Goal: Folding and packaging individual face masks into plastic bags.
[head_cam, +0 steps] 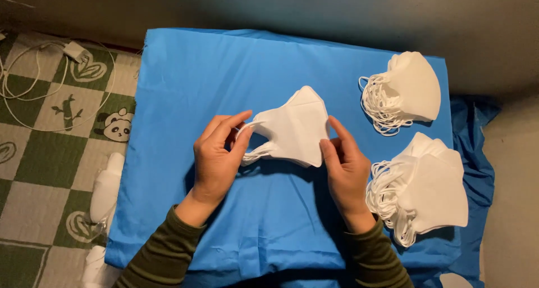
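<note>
White folded face mask (295, 132) at frame centre: you are pinching it over the blue cloth (224, 80), left hand (216, 159) fingers closing on its ear loops, right hand (345, 170) gripping its edge. Two finished-looking mask stacks (418, 85) are sitting at right.

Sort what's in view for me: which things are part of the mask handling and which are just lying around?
In use: white face mask, held by left hand and right hand; upper mask stack; lower mask stack; blue cloth.

Lying about: white charger and cable; checked mat; clear bags of white items.
</note>
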